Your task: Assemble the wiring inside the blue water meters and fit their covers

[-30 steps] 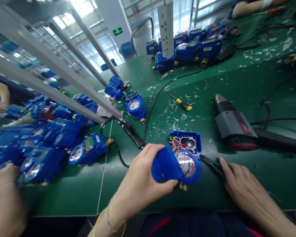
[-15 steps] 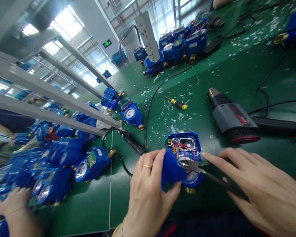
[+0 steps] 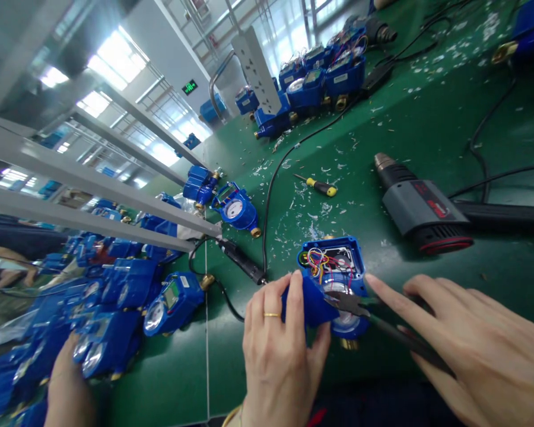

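Note:
My left hand (image 3: 278, 344) grips a blue plastic cover (image 3: 311, 301) and holds it tilted over the lower part of an opened blue water meter (image 3: 360, 255). Colored wires (image 3: 320, 263) lie exposed in the meter's upper compartment. A pair of pliers (image 3: 394, 332) is in my right hand (image 3: 476, 344), its jaws at the cover's right edge. Whether the jaws are closed on the cover's edge I cannot tell. My right index finger stretches toward the meter's right side. A brass fitting (image 3: 349, 344) sticks out at the meter's near end.
A heat gun (image 3: 422, 207) lies to the right, a yellow-black screwdriver (image 3: 318, 185) further back. A black corded tool (image 3: 241, 261) rests left of the meter. Several blue meters (image 3: 173, 302) crowd the left, where another person's arm (image 3: 69, 385) reaches in. A power strip (image 3: 256, 71) stands behind.
The cover in my left hand has tipped lower and flatter over the meter. The pliers stay at its edge. At left, the other person's arm has moved further among the meters. The view has shifted slightly.

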Demonstrator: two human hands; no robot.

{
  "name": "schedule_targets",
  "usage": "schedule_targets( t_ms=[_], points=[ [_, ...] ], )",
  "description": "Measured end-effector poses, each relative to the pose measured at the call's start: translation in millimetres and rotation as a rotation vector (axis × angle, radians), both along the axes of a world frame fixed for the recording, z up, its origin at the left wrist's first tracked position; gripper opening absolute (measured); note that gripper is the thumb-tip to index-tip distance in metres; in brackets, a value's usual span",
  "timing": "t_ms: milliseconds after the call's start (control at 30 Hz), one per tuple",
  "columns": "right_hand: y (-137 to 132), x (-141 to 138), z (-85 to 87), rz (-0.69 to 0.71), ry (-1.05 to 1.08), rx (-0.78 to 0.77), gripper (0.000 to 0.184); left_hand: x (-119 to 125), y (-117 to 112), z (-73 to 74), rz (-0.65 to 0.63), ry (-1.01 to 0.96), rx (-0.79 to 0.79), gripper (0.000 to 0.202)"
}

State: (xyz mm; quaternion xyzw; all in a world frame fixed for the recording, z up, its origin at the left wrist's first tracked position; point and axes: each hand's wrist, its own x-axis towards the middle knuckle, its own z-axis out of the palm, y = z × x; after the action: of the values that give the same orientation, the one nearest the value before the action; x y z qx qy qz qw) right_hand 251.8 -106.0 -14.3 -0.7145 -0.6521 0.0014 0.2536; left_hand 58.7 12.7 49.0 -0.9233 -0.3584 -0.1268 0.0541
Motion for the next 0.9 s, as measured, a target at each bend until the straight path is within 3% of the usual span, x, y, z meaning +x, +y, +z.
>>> schedule_targets(
  t_ms=[167, 333, 500, 900],
  points=[
    [0.0, -4.6, -0.6, 0.042, -0.121, 0.018, 0.062, 0.4, -0.8, -1.4, -0.006, -0.001, 0.045, 0.055],
    [1.9, -6.6, -1.1, 0.071, -0.075, 0.026, 0.061, -0.3, -0.4, -1.3, 0.005, -0.006, 0.053, 0.055],
    [3.9, -8.4, -3.0, 0.087, 0.016, 0.043, 0.049, 0.2, -0.6, -2.0, 0.001, -0.017, -0.005, 0.057],
    [2.8, 5.9, -10.3, 0.040, 0.069, -0.028, 0.051, -1.6, 2.4, -6.2, -0.019, -0.040, -0.023, 0.062]
  ],
)
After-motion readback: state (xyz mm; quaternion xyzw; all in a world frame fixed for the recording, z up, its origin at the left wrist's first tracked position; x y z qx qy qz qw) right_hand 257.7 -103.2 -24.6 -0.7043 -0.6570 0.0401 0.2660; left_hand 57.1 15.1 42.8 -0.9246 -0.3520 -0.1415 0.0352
